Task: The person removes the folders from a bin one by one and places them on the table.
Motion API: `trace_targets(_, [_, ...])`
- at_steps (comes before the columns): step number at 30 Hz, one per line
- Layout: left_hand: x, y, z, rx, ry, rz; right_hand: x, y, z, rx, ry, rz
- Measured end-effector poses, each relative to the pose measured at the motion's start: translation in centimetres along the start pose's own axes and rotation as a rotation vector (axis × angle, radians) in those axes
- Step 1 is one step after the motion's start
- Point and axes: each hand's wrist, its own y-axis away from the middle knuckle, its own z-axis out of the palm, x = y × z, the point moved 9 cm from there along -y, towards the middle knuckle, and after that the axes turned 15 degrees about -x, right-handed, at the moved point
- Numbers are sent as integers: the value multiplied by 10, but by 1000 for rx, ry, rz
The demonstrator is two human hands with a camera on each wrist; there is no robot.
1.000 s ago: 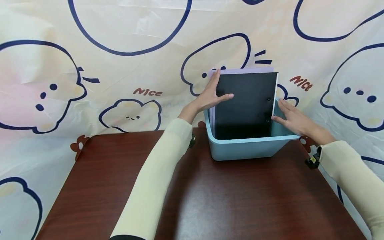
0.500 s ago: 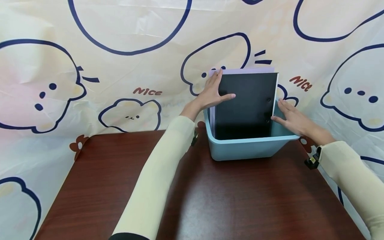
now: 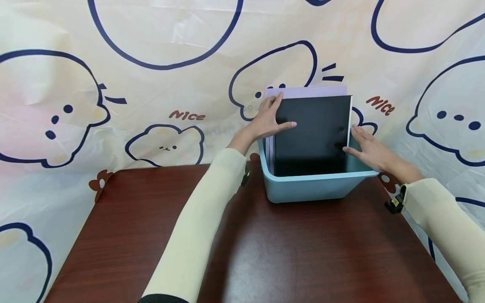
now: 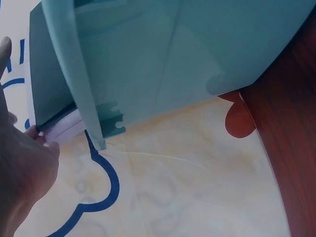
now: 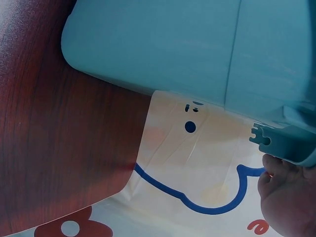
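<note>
A black folder [image 3: 312,139] with a white right edge stands upright in a light blue plastic bin [image 3: 303,190]. Behind it rises a lilac folder [image 3: 318,91], of which the top strip and left edge show. My left hand [image 3: 263,123] touches the left side of the folders, fingers near the upper left corner and thumb out across the black front. In the left wrist view, fingertips [image 4: 33,132] meet the folders' corner. My right hand [image 3: 373,151] lies along the black folder's right edge over the bin's right side, fingers fairly straight. The folders' lower parts are hidden inside the bin.
The bin stands at the back right of a dark reddish-brown wooden table [image 3: 159,235]. A pale cloth [image 3: 155,88] with blue cartoon outlines hangs right behind the table and along its sides. Notched tabs [image 5: 261,138] stick out below the bin's rim.
The black folder has sunk slightly and shifted a little right, so more of the lilac folder shows above it. My left hand has shifted slightly right; the right hand has barely moved.
</note>
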Motion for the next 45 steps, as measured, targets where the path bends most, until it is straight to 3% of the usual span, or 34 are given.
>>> trace_targets(14, [3, 7, 7, 62, 96, 84, 2, 0, 0, -4, -1, 19])
trace_targets(20, [12, 9, 14, 65, 3, 241, 2, 0, 1, -10, 4, 25])
trace_targets(25, [20, 11, 19, 61, -1, 341, 3, -1, 1, -8, 8, 24])
trace_targets(33, [23, 9, 25, 44, 10, 351, 3, 0, 0, -10, -6, 21])
trace_targets(45, [15, 13, 24, 118, 78, 337, 2, 0, 1, -8, -14, 21])
